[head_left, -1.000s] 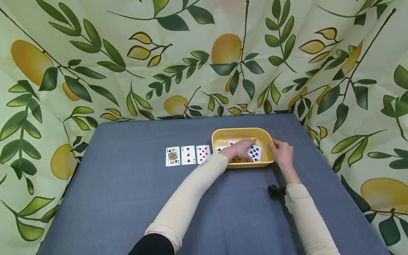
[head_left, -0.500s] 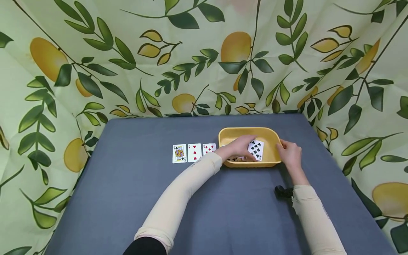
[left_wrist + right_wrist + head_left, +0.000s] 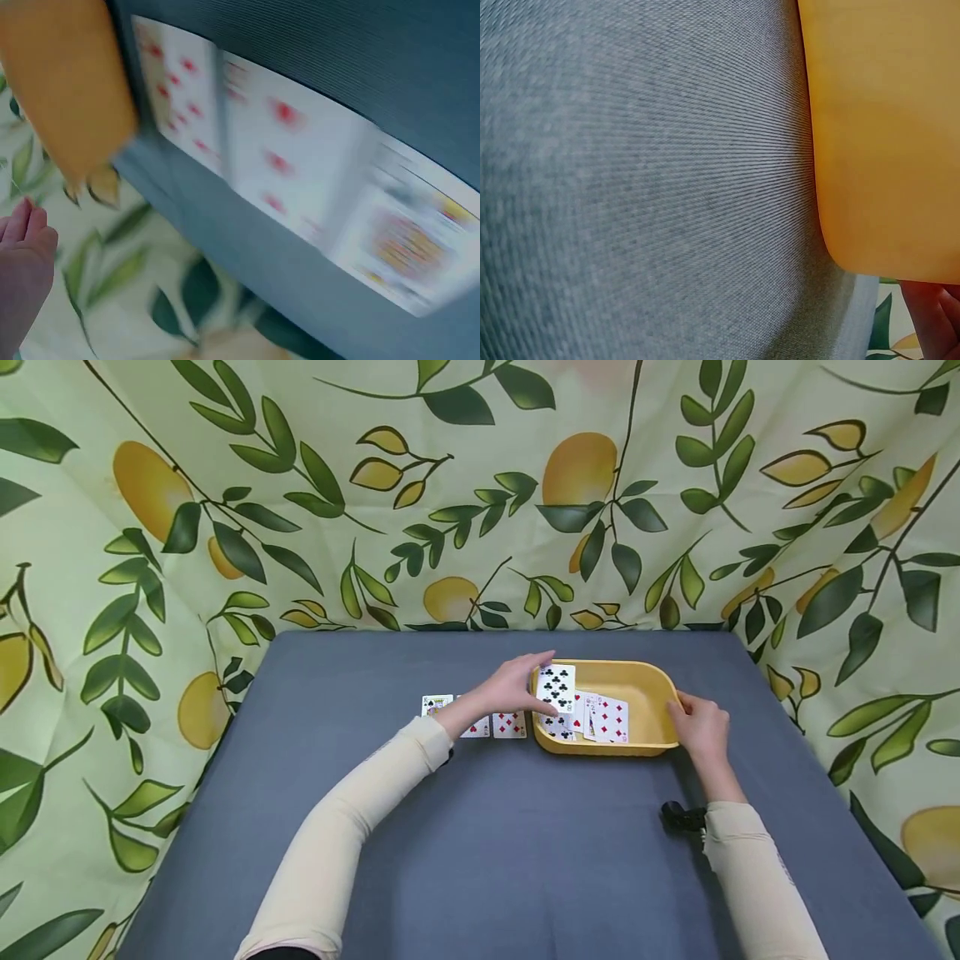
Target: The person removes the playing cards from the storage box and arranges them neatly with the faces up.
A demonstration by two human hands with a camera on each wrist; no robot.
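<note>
My left hand point(image 3: 513, 687) pinches a playing card of clubs point(image 3: 557, 687) between thumb and fingers, over the left end of a yellow tray point(image 3: 652, 693). My right hand point(image 3: 702, 727) grips the tray's right rim. Inside the tray lie several cards, among them a diamonds card point(image 3: 615, 720) and a clubs card point(image 3: 558, 729) partly under the held one. Left of the tray is a row of face-up cards: a king point(image 3: 409, 244), a three of hearts point(image 3: 277, 150) and a diamonds card point(image 3: 510, 725). My left forearm and hand partly cover this row in the head view.
A grey-blue cloth point(image 3: 480, 852) covers the table. Behind it hangs a leaf-and-lemon patterned curtain point(image 3: 300, 560). A black wrist camera point(image 3: 681, 817) sticks out from the right sleeve. The tray's outer wall point(image 3: 892, 142) fills the right side of the right wrist view.
My left hand has come up from among the cards in the tray and moved left, with a clubs card in its fingers. The right hand stays on the rim. The head view has shifted left.
</note>
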